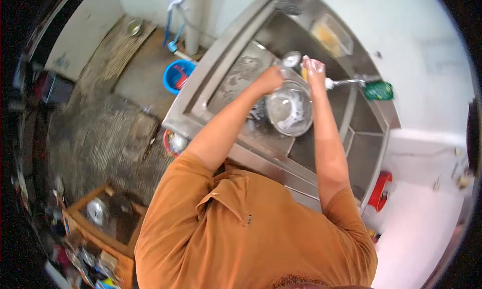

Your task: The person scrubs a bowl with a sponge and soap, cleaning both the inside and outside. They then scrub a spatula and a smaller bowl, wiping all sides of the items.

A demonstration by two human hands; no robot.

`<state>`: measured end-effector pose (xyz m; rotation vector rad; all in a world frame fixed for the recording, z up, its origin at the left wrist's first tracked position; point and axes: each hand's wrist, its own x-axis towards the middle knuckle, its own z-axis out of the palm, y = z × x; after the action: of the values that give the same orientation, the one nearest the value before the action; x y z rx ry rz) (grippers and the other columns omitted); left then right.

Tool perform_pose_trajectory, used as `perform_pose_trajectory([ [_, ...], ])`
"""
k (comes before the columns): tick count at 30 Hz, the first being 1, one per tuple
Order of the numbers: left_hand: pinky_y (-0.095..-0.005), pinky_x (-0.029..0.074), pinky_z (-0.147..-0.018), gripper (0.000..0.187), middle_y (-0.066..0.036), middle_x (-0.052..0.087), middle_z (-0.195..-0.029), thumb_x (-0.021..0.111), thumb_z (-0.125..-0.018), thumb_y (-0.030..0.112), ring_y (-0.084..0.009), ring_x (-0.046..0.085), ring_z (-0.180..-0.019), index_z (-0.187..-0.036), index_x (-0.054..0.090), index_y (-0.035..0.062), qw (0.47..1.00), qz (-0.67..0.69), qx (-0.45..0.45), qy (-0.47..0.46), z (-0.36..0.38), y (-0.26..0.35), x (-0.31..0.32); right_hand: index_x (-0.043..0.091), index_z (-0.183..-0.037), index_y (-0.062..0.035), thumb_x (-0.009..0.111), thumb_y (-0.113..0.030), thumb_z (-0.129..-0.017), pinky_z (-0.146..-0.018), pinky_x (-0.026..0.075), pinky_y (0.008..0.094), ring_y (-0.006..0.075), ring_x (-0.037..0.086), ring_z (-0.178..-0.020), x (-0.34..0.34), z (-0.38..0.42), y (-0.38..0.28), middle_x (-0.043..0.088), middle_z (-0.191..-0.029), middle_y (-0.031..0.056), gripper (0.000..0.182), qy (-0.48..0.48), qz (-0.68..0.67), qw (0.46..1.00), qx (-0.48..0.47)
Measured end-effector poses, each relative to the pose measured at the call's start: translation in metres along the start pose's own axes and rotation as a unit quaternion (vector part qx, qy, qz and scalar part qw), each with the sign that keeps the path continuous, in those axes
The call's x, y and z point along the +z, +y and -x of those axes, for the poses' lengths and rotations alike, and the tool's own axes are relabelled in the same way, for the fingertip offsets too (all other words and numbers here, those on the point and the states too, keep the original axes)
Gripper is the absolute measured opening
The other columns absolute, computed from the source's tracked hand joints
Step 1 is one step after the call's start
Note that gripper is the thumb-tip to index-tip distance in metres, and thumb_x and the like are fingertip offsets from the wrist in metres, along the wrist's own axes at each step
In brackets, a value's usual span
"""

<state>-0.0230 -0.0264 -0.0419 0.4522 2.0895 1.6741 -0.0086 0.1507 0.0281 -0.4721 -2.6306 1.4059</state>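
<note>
My left hand (271, 80) is closed in a fist above the steel sink, against a small round metal utensil (291, 59) that it seems to grip. Foam covers my right hand (314, 70), whose fingers are wrapped round a yellow sponge (304, 74), mostly hidden. Below both hands, a round metal bowl (288, 108) with suds and water inside rests in the sink (321, 108). More wet metal pieces, too blurred to tell apart, lie just left of the bowl.
A clear container with something yellow (329, 36) and a dark scrubber (286, 6) are at the sink's back. A green item (378, 91) stands at the right ledge beside a tap (351, 82). Blue bucket (171, 77) on the floor, left; wooden-framed furniture (83, 203) lower left.
</note>
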Motion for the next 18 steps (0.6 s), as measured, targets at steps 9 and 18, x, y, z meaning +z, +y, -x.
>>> perform_pose_trajectory([
  [9, -0.0296, 0.036, -0.039, 0.026, -0.004, 0.048, -0.072, 0.045, -0.093, 0.013, -0.0146, 0.044, -0.049, -0.115, 0.054, 0.0037, 0.953, 0.287, -0.061, -0.079, 0.028, 0.029, 0.008, 0.056, -0.131, -0.0053, 0.067, -0.008, -0.084, -0.091, 0.050, 0.0367, 0.0309, 0.064, -0.107, -0.002, 0.063, -0.037, 0.062, -0.121, 0.0201, 0.048, 0.164, 0.164, 0.935, -0.269],
  [18, -0.0294, 0.035, -0.039, 0.025, -0.002, 0.050, -0.071, 0.041, -0.098, 0.022, -0.0129, 0.043, -0.046, -0.103, 0.058, 0.0048, 0.962, 0.244, -0.067, -0.102, 0.034, 0.033, 0.002, 0.069, -0.108, -0.0068, 0.065, -0.005, -0.078, -0.080, 0.050, 0.0461, 0.0407, 0.062, -0.089, -0.010, 0.056, -0.003, 0.063, -0.102, 0.0206, 0.030, 0.081, 0.336, 0.885, -0.311],
])
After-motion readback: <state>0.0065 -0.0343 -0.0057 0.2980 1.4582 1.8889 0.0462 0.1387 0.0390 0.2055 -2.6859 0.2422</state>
